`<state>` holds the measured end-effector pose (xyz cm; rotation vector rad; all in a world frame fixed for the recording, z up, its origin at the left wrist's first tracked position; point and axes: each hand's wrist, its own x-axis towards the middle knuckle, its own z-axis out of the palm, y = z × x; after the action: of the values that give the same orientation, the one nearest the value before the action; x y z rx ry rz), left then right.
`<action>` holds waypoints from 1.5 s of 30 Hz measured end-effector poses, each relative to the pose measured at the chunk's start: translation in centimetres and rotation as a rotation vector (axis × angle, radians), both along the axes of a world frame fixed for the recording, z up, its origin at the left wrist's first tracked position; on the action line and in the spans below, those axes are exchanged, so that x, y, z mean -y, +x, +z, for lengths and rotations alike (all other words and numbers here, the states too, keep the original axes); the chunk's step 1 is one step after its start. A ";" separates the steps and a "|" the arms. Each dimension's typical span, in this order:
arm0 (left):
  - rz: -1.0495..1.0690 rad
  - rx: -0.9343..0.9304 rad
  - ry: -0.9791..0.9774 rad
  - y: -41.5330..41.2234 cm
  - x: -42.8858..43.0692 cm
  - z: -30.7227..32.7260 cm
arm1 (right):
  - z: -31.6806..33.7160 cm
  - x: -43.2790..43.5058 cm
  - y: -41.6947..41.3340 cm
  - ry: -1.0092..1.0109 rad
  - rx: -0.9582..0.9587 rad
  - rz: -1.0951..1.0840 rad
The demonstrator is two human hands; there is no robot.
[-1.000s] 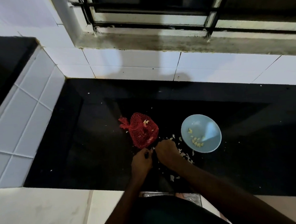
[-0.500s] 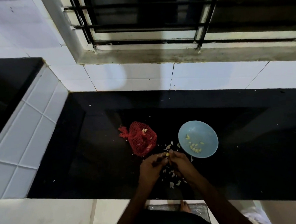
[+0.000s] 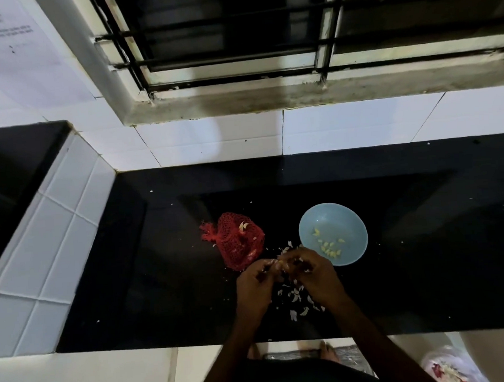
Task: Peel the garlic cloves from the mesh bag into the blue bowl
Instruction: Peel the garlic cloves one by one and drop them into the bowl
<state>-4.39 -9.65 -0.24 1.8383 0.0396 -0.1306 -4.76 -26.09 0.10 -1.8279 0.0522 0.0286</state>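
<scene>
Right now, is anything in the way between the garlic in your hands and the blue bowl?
Nothing visible. The left hand and right hand pinch a garlic clove just beside the blue bowl, whose open top is uncovered. Only loose peels lie on the counter under the hands.

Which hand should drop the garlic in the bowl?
Probably the right hand: it sits right beside the bowl, while the left hand is nearer the bag.
</scene>
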 end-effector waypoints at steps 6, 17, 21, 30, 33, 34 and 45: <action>0.040 -0.059 -0.046 0.0 0.6 0.8 | 0.3 0.6 0.6 -0.070 0.063 -0.059; 0.030 -0.249 -0.359 -0.1 1.9 1.8 | 0.4 -0.3 1.0 -0.104 0.182 -0.031; 0.034 -0.247 -0.385 0.3 2.0 1.4 | -0.4 -0.1 0.9 -0.154 0.194 0.003; 0.117 -0.202 -0.327 1.0 2.0 1.3 | -0.7 0.5 1.2 -0.157 0.218 -0.016; 0.086 -0.198 -0.297 1.1 1.8 1.1 | -0.3 0.6 1.3 -0.154 0.216 0.056; 0.084 -0.203 -0.303 1.2 1.8 1.1 | -0.3 0.6 1.4 -0.146 0.225 0.065; 0.104 -0.271 -0.439 2.0 2.9 1.7 | 0.3 1.9 3.4 -0.236 0.293 0.141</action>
<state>-2.41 -12.57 1.51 1.3674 0.2744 -0.2913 -1.38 -28.02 0.39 -2.0508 -0.2906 -0.1521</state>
